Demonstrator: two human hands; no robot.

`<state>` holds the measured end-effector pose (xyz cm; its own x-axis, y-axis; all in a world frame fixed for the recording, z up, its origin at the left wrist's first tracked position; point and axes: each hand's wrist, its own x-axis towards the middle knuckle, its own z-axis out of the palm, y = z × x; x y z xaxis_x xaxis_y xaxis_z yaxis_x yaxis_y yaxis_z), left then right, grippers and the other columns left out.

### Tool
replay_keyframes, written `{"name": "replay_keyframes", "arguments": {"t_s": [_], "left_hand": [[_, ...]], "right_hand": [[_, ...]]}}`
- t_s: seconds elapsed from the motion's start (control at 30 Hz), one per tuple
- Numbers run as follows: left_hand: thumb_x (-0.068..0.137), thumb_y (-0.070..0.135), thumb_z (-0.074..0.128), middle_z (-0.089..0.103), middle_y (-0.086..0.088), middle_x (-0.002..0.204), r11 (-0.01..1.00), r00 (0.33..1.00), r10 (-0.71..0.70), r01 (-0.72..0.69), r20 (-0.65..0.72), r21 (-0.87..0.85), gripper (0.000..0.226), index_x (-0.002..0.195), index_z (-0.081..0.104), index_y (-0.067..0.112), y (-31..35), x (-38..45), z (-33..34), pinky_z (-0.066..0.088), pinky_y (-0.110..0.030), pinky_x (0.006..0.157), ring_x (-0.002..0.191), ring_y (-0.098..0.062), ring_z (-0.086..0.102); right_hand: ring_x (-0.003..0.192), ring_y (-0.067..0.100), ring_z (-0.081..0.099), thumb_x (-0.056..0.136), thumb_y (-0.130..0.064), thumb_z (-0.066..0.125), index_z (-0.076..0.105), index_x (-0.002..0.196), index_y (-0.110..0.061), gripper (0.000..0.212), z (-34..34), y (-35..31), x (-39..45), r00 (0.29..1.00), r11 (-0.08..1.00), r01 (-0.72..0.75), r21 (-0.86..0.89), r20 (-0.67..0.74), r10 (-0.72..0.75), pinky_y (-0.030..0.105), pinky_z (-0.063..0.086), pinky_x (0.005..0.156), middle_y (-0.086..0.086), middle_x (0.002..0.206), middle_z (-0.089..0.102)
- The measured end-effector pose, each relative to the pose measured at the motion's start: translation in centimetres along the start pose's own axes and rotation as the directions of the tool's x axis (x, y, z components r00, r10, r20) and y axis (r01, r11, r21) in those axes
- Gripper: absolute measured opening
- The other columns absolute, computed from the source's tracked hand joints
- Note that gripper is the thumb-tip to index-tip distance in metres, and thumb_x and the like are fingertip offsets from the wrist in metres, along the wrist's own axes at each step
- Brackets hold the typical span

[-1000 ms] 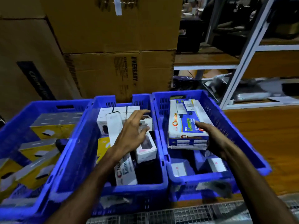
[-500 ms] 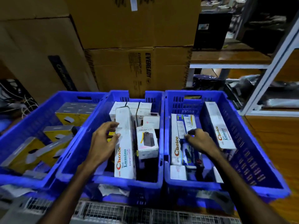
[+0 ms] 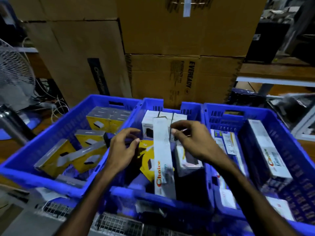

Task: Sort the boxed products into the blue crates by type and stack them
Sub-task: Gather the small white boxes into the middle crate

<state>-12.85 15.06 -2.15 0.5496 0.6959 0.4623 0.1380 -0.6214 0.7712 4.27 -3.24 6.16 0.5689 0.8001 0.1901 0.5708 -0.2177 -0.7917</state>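
crates (image 3: 51, 169) blue | boxes (image 3: 92, 155) yellow, grey-topped | long box (image 3: 162, 160) white, red lettering, possibly blurred

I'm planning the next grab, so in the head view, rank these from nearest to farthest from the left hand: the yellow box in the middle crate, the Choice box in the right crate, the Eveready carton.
1. Yellow box, just right of the left hand, middle crate.
2. Eveready carton, behind the crates.
3. Choice box, right crate, far side.

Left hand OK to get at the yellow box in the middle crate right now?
Probably yes. The left hand hovers just above the yellow box in the middle crate, nothing between them. The long Choice box overlaps its right edge and may snag a lift.
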Motion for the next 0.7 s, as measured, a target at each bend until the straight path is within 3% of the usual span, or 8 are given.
{"name": "replay_keyframes", "arguments": {"t_s": [0.1,0.17,0.23,0.3,0.37,0.47,0.53,0.7], "left_hand": [[0.091,0.005,0.067,0.073,0.005,0.107,0.998,0.999,-0.045,0.044,-0.017,-0.051,0.022,0.107,0.072,0.020,-1.7,1.3,-1.3,0.055,-0.026,0.077,0.093,-0.010,0.069],[0.089,0.006,0.064,0.073,0.003,0.105,0.995,0.998,-0.061,0.059,-0.020,-0.078,0.023,0.105,0.072,0.021,-2.3,1.9,-1.5,0.057,-0.031,0.077,0.093,-0.013,0.069],[0.088,-0.002,0.064,0.073,0.002,0.107,0.999,0.999,-0.041,0.042,0.020,-0.032,0.029,0.106,0.072,0.020,-2.4,2.6,-1.5,0.056,-0.031,0.084,0.095,-0.013,0.068],[0.087,-0.007,0.062,0.071,-0.002,0.114,0.998,0.985,-0.034,0.025,0.167,0.058,0.036,0.114,0.072,0.015,-2.7,4.0,-1.2,0.050,-0.025,0.094,0.101,-0.014,0.064],[0.084,-0.012,0.058,0.069,-0.010,0.122,0.987,0.921,-0.040,-0.024,0.387,0.160,0.045,0.122,0.070,0.009,-3.3,5.7,-0.4,0.043,-0.021,0.100,0.114,-0.022,0.062],[0.080,-0.006,0.051,0.059,-0.018,0.133,0.938,0.792,-0.060,-0.164,0.608,0.307,0.054,0.131,0.062,0.009,-4.8,7.9,1.1,0.047,-0.046,0.106,0.128,-0.039,0.055],[0.085,-0.002,0.053,0.051,-0.019,0.138,0.883,0.731,-0.088,-0.257,0.677,0.393,0.050,0.134,0.056,0.008,-5.3,8.6,2.3,0.047,-0.052,0.104,0.129,-0.042,0.052],[0.090,0.010,0.066,0.048,-0.019,0.141,0.767,0.561,-0.170,-0.441,0.810,0.466,0.043,0.131,0.053,0.007,-5.5,10.0,4.5,0.048,-0.050,0.105,0.131,-0.039,0.052]], "right_hand": [[0.092,0.018,0.072,0.097,-0.020,0.063,0.075,0.107,-0.013,0.017,6.2,-3.3,1.6,0.977,0.997,-0.003,-0.078,0.211,0.019,0.028,0.053,0.083,0.003,0.106,0.077],[0.102,0.034,0.069,0.094,-0.017,0.060,0.069,0.095,-0.011,0.011,10.2,-4.0,2.9,0.931,0.957,0.020,-0.290,0.354,0.088,0.034,0.050,0.080,0.017,0.106,0.073],[0.114,0.038,0.063,0.095,-0.013,0.058,0.067,0.110,-0.005,0.019,14.0,-3.5,3.6,0.865,0.883,0.037,-0.467,0.458,0.206,0.038,0.049,0.086,0.024,0.120,0.067],[0.128,0.040,0.056,0.102,-0.012,0.051,0.059,0.132,0.002,0.034,17.6,-1.3,4.0,0.843,0.806,0.005,-0.592,0.436,0.315,0.044,0.046,0.101,0.027,0.135,0.059],[0.139,0.050,0.042,0.105,-0.021,0.046,0.046,0.145,0.001,0.046,20.0,1.6,4.5,0.856,0.636,0.035,-0.771,0.351,0.379,0.056,0.040,0.109,0.035,0.149,0.041],[0.146,0.052,0.027,0.107,-0.035,0.039,0.031,0.157,-0.020,0.053,21.2,3.9,5.3,0.833,0.492,0.058,-0.869,0.314,0.456,0.060,0.028,0.115,0.029,0.162,0.021],[0.145,0.047,0.031,0.105,-0.036,0.040,0.032,0.157,-0.027,0.053,20.6,4.5,5.2,0.851,0.462,0.099,-0.881,0.316,0.420,0.059,0.022,0.117,0.022,0.161,0.026],[0.133,0.043,0.047,0.106,-0.029,0.038,0.051,0.147,-0.018,0.045,20.1,5.1,3.8,0.884,0.532,0.192,-0.825,0.380,0.271,0.045,0.038,0.105,0.023,0.152,0.040]]}}
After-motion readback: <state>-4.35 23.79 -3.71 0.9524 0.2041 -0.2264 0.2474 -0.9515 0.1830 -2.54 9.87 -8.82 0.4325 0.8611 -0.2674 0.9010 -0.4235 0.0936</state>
